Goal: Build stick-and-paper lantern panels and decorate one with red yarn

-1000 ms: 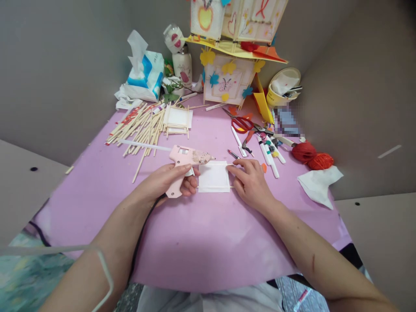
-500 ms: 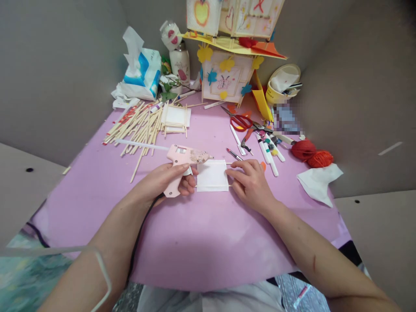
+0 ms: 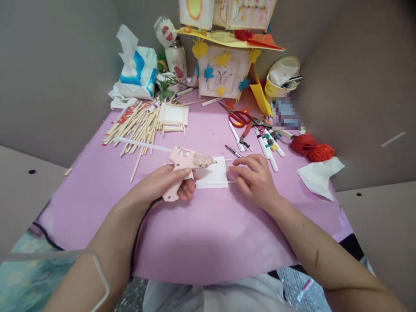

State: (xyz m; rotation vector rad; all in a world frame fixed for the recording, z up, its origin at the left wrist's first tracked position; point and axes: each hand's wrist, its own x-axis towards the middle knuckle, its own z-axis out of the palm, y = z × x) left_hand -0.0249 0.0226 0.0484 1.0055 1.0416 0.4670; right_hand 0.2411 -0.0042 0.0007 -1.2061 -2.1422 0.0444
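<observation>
My left hand (image 3: 175, 182) is wrapped round the handle of a pink hot glue gun (image 3: 186, 160), whose nozzle points right. A long clear glue stick (image 3: 143, 143) juts from its back end. Under the nozzle lies a small white paper panel (image 3: 214, 175) with thin wooden sticks poking out at its sides; the gun hides its upper left part. My right hand (image 3: 251, 177) hovers just right of the panel, fingers bent and apart, with nothing visible in them. Its fingertips are close to the protruding stick ends.
Loose wooden sticks (image 3: 143, 123) are heaped at the left, beside a stick frame (image 3: 173, 115). Red scissors (image 3: 238, 118), pliers (image 3: 247, 130), white markers (image 3: 267, 149) and red yarn balls (image 3: 303, 145) lie right. A decorated paper house (image 3: 224, 65) stands behind.
My right hand has drawn back to the right, off the panel's edge. The glue gun has shifted slightly right, its nozzle now over the panel's upper part.
</observation>
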